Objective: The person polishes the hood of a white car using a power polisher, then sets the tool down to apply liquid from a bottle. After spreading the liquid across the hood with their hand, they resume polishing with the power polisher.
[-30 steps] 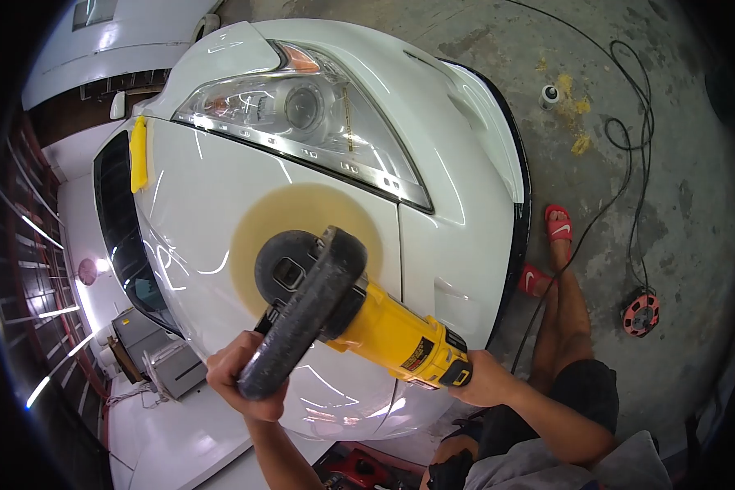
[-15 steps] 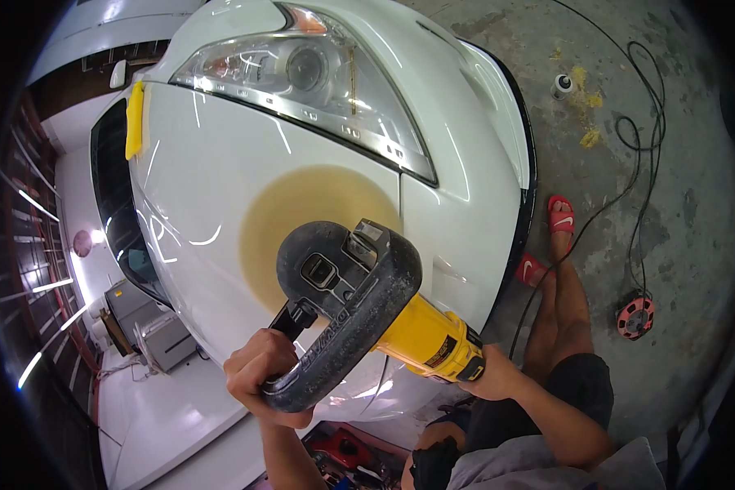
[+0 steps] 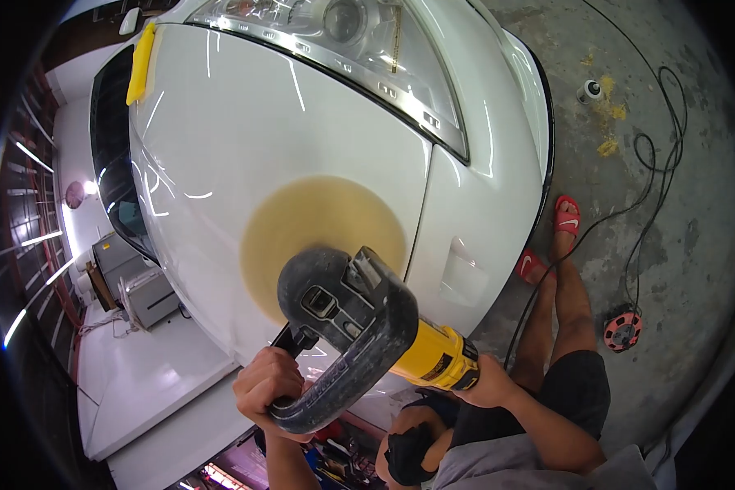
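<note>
Polishing in progress: polisher (image 3: 359, 327) sits on the white hood (image 3: 286, 131), pad (image 3: 322, 237) flat. Left hand (image 3: 268, 384) fingers wrapped around the loop handle; right hand (image 3: 486, 382) grips the yellow body (cord trailing). Next pass likely calls for even pressure.

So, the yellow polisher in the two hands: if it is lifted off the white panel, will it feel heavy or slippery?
The polisher probably feels fairly heavy for its size: the left hand grips the black loop handle while the right hand grips the rear. The rough-looking handle likely resists slipping. The round pad looks soft and may flex at its edge.
</note>
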`<state>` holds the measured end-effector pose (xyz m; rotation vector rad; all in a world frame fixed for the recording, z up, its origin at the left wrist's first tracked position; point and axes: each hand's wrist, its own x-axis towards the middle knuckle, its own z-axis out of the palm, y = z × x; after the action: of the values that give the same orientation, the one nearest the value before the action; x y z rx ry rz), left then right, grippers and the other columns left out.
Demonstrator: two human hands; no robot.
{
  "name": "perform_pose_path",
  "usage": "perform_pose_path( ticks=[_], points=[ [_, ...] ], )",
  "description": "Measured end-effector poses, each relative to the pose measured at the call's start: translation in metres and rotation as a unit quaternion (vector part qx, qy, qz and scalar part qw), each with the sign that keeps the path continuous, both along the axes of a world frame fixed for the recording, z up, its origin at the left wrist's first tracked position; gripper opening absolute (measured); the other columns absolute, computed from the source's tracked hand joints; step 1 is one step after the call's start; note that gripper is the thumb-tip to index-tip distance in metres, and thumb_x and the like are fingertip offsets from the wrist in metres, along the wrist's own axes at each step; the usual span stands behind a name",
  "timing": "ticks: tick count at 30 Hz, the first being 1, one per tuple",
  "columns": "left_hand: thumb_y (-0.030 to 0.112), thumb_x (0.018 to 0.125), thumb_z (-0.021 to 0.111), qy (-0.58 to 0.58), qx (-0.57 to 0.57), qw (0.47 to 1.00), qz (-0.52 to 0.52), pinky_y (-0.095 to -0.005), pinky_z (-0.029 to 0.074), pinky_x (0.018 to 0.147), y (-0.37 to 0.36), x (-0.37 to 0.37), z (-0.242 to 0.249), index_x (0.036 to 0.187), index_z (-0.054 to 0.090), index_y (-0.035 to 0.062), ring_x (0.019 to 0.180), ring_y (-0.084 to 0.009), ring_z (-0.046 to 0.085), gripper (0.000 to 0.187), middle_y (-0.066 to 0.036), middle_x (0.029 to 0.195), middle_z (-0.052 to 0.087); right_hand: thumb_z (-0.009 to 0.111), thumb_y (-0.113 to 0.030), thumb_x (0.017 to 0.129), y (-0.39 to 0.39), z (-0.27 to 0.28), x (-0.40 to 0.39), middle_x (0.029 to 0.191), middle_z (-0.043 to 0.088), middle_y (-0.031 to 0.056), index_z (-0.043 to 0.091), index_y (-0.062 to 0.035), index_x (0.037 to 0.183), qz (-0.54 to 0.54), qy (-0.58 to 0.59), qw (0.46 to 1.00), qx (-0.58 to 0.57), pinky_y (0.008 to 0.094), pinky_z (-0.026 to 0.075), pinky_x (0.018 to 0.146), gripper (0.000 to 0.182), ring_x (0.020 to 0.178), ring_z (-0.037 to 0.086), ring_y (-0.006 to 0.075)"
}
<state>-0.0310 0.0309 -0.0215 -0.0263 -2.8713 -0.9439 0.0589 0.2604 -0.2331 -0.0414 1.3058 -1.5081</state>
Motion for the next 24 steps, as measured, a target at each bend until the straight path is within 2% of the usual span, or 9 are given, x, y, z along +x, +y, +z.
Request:
perform_pose_path(
  ticks=[4, 14, 17, 19, 20, 22, 24],
  points=[
    [0.006, 0.063, 0.070, 0.005, -0.012, 1.000, 0.028, -0.0303, 0.042, 0.053, -0.001, 0.017, 0.002, 0.052, 0.047, 0.0062, 0.046, -0.0204, 0.049, 0.026, -0.004, 0.048, 0.046, 0.076, -0.027, 0.070, -0.001, 0.000, 0.006, 0.087, 0.069, 0.0187, 0.070, -0.0048, 0.089, 0.050, 0.014, 0.998, 0.026, 0.0410, 0.053, 0.077, 0.030, 0.088, 0.067, 0.0355],
    [0.002, 0.065, 0.069, 0.006, -0.009, 0.998, 0.069, -0.0306, 0.044, 0.053, -0.006, 0.051, 0.009, 0.054, 0.049, 0.0056, 0.045, -0.0193, 0.049, 0.024, -0.004, 0.048, 0.047, 0.076, -0.025, 0.068, 0.001, -0.009, 0.022, 0.087, 0.069, 0.0178, 0.069, -0.0057, 0.089, 0.069, 0.048, 0.996, 0.013, 0.0404, 0.053, 0.076, 0.029, 0.087, 0.067, 0.0352],
    [0.002, 0.065, 0.068, 0.022, -0.011, 0.998, 0.055, -0.0305, 0.044, 0.052, -0.009, 0.038, 0.003, 0.053, 0.048, 0.0056, 0.043, -0.0188, 0.048, 0.024, -0.003, 0.048, 0.046, 0.077, -0.022, 0.069, 0.002, -0.004, 0.009, 0.089, 0.070, 0.0170, 0.069, -0.0052, 0.091, 0.078, 0.033, 0.996, -0.006, 0.0383, 0.054, 0.076, 0.028, 0.088, 0.067, 0.0332],
    [0.002, 0.064, 0.067, 0.031, 0.003, 0.999, 0.041, -0.0303, 0.044, 0.051, -0.013, 0.030, -0.003, 0.053, 0.048, 0.0057, 0.043, -0.0187, 0.048, 0.022, -0.003, 0.048, 0.046, 0.078, -0.019, 0.072, 0.004, 0.012, -0.015, 0.089, 0.071, 0.0145, 0.070, -0.0057, 0.091, 0.011, 0.026, 0.999, -0.019, 0.0361, 0.054, 0.076, 0.025, 0.088, 0.069, 0.0294],
    [0.002, 0.063, 0.066, 0.036, 0.011, 0.999, 0.015, -0.0300, 0.044, 0.050, -0.014, 0.027, -0.007, 0.053, 0.048, 0.0059, 0.043, -0.0186, 0.047, 0.021, -0.003, 0.047, 0.045, 0.078, -0.019, 0.072, 0.005, 0.008, -0.010, 0.089, 0.071, 0.0145, 0.070, -0.0057, 0.091, 0.024, 0.032, 0.999, -0.013, 0.0361, 0.054, 0.076, 0.025, 0.088, 0.069, 0.0294],
    [0.002, 0.060, 0.064, 0.059, 0.014, 0.998, 0.028, -0.0293, 0.043, 0.049, -0.014, 0.028, -0.011, 0.053, 0.047, 0.0062, 0.042, -0.0183, 0.046, 0.019, -0.002, 0.047, 0.044, 0.078, -0.017, 0.074, 0.007, 0.003, -0.004, 0.092, 0.071, 0.0114, 0.070, -0.0056, 0.096, 0.045, 0.128, 0.991, -0.011, 0.0343, 0.053, 0.078, 0.026, 0.090, 0.070, 0.0250],
    [0.002, 0.059, 0.064, 0.043, 0.028, 0.999, 0.018, -0.0288, 0.043, 0.049, -0.013, 0.031, -0.011, 0.053, 0.047, 0.0063, 0.042, -0.0179, 0.046, 0.018, -0.002, 0.046, 0.043, 0.078, -0.017, 0.075, 0.011, 0.006, -0.004, 0.097, 0.071, 0.0094, 0.068, -0.0043, 0.099, 0.045, 0.112, 0.993, -0.015, 0.0334, 0.052, 0.080, 0.029, 0.092, 0.069, 0.0227]
  ],
)
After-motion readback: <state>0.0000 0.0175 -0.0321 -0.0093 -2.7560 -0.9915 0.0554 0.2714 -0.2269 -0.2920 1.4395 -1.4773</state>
